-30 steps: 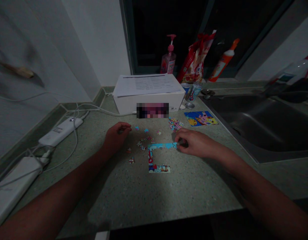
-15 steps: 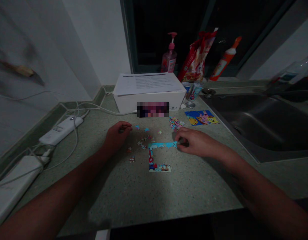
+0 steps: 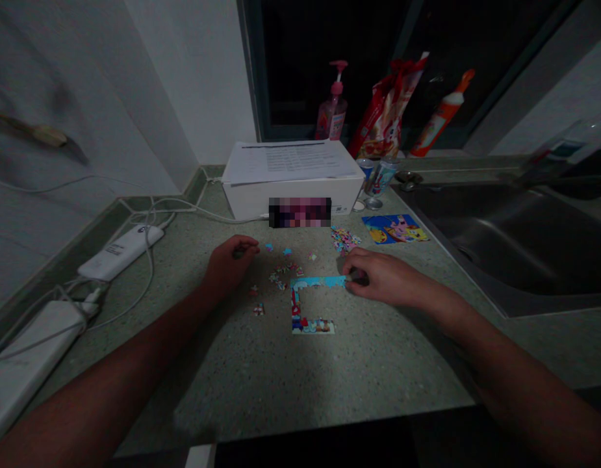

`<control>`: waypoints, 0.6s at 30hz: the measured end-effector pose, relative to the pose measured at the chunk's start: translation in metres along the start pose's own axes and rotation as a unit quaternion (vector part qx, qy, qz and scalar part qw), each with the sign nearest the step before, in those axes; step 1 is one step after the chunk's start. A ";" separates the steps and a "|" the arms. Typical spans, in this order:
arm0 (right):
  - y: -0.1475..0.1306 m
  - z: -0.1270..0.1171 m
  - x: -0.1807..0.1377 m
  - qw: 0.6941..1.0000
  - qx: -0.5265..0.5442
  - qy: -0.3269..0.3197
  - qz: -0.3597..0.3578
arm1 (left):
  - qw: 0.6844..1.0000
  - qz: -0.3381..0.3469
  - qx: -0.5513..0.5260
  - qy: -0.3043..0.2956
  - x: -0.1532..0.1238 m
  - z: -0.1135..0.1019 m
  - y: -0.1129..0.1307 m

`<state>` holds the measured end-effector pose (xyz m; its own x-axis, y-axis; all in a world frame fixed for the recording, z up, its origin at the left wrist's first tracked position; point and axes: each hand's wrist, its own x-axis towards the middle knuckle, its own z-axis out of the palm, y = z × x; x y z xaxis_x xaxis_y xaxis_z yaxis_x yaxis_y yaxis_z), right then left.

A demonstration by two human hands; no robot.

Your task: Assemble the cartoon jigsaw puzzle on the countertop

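Observation:
A partly joined jigsaw puzzle border (image 3: 295,302) lies on the counter, made of a blue top row, a left side and a short bottom row. My right hand (image 3: 375,274) is closed at the right end of the top row, its fingertips pinching a jigsaw piece there, mostly covered by the fingers. My left hand (image 3: 228,261) rests on the counter left of the puzzle, fingers curled and tips together; whether anything is between them is hidden. Beside it lie blue loose pieces (image 3: 287,251) and a scatter of mixed pieces (image 3: 279,283).
A pile of pieces (image 3: 345,239) and a colourful cartoon picture card (image 3: 395,229) lie beyond my right hand. Behind stands a white box (image 3: 246,198) with papers on top. A sink (image 3: 524,240) is at right; power strips (image 3: 119,252) and cables run along the left.
The whole view has shifted very slightly. Both hands keep nearly the same places, my right fingers still at the end of the top row.

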<state>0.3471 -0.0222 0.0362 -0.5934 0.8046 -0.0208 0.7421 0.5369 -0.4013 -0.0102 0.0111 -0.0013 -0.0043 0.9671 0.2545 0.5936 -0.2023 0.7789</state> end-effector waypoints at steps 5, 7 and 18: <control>-0.001 0.000 0.000 1.000 -0.003 0.005 -0.001 | 1.000 -0.002 -0.007 0.001 0.000 0.001 -0.001; 0.000 0.000 0.000 1.000 -0.004 0.005 -0.001 | 1.000 0.000 -0.006 0.000 0.000 0.000 -0.001; 0.000 0.000 0.000 1.000 -0.016 -0.006 0.007 | 1.000 -0.008 -0.009 -0.003 0.000 0.000 -0.001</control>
<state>0.3470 -0.0225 0.0361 -0.5869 0.8088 -0.0371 0.7594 0.5339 -0.3719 -0.0108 0.0114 -0.0020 -0.0089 0.9713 0.2375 0.5791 -0.1886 0.7932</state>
